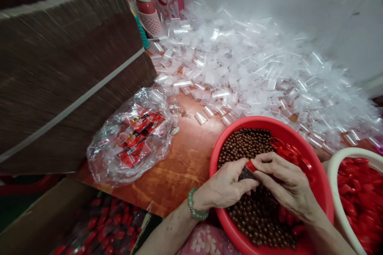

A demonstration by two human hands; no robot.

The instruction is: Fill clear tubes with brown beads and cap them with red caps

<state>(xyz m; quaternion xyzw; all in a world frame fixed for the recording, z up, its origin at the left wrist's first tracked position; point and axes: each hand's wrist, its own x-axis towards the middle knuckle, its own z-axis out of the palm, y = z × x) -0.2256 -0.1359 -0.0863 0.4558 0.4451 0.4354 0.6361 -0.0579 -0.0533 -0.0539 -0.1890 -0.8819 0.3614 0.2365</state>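
My left hand (pixel 223 187), with a green bead bracelet (pixel 194 205) at the wrist, is closed round a small clear container (pixel 245 173) that looks full of dark brown balls. At the container's upper end, the fingers of my right hand (pixel 285 179) pinch a red cap (pixel 250 165). Whether the cap is fully seated I cannot tell. Both hands are above a red basin (pixel 213 163). Loose shiny brown balls (pixel 259 223) cover much of its inside, and red plastic pieces (pixel 289 153) lie along its right side, partly behind my right hand.
Clear plastic sleeves (pixel 233 59) are heaped across the table's back. A white-rimmed tub (pixel 333 171) of red pieces stands right. Left are a strapped cardboard stack (pixel 60 67), a clear bag (pixel 103 155) with red packets, and a box (pixel 38 215) with red-capped items below. A bottle (pixel 146 6) stands behind.
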